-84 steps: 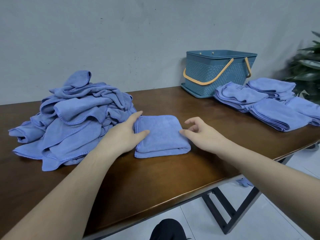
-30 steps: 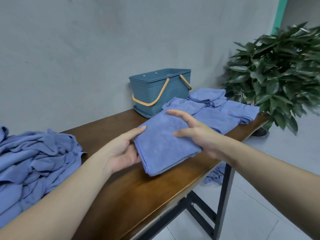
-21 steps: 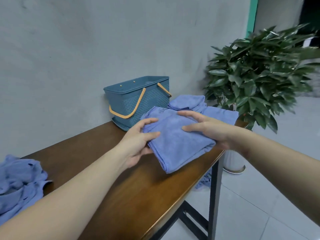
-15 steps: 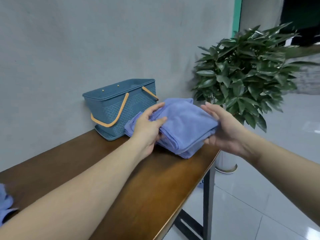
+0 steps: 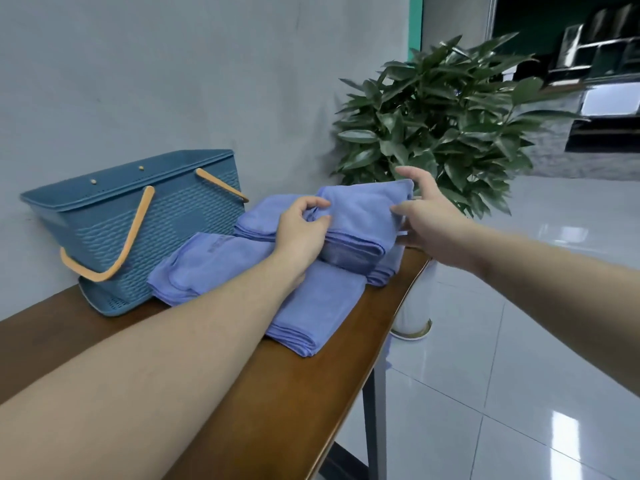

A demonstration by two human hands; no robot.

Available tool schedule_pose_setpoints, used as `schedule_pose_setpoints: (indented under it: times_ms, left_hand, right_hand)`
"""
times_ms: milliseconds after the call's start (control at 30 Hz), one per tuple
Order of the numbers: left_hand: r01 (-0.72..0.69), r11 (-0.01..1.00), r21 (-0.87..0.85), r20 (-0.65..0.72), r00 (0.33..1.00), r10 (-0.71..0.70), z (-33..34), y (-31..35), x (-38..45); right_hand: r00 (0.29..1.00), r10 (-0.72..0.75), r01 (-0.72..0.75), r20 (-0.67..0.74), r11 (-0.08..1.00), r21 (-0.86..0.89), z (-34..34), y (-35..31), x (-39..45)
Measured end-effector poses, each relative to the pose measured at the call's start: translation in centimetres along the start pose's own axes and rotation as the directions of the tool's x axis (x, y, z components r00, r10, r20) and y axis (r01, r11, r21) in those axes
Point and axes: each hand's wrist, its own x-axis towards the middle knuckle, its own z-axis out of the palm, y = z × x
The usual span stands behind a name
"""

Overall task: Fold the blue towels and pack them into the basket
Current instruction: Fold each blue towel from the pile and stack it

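On the wooden table [image 5: 284, 403], a thick, neatly folded blue towel [image 5: 360, 216] tops the stack, left hand [image 5: 301, 230] pinching it, right hand [image 5: 426, 216] loose.

Basket [image 5: 138, 220] interior hidden; left hand [image 5: 301, 233] covers towel [image 5: 360, 216] edge; plant pot [image 5: 415, 306] partly behind table [image 5: 294, 393].

Your two forearms are bare all the way to the edge of view, with no sleeve showing on either. Your left hand [image 5: 302, 230] and right hand [image 5: 429, 220] wear no gloves, rings or watch.
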Motion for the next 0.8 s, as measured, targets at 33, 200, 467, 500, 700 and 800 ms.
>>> schedule_pose_setpoints:
  times_ms: [33,200,467,500,700,800]
  left_hand:
    - [-0.014,0.999,0.048,0.015,1.000,0.014,0.2,-0.3,0.5]
    - [-0.017,0.897,0.442,0.190,0.979,-0.075,-0.1,-2.2,1.7]
    - [-0.233,0.517,0.824,0.306,0.950,-0.059,-0.4,-1.8,-0.3]
    - [-0.250,0.514,0.820,0.310,0.950,-0.032,-0.8,-1.5,-0.5]
    - [-0.249,0.599,0.761,0.297,0.955,0.020,-7.1,-0.2,-3.9]
    - [-0.194,0.604,0.773,0.236,0.972,0.010,-12.1,-0.2,-8.1]
  right_hand:
    - [0.999,0.034,-0.034,-0.003,0.999,-0.040,-0.1,0.0,0.9]
    - [0.993,0.116,-0.119,-0.029,0.945,-0.306,0.0,1.6,2.9]
    - [1.000,-0.014,-0.006,-0.019,0.640,-0.768,-1.7,3.2,2.5]
    - [0.998,-0.062,0.029,-0.013,0.625,-0.780,-1.7,3.0,2.3]
    - [0.951,-0.267,0.299,0.155,0.674,-0.675,1.9,1.1,-2.3]
    - [0.920,-0.273,0.392,0.281,0.681,-0.619,5.6,1.0,-5.8]
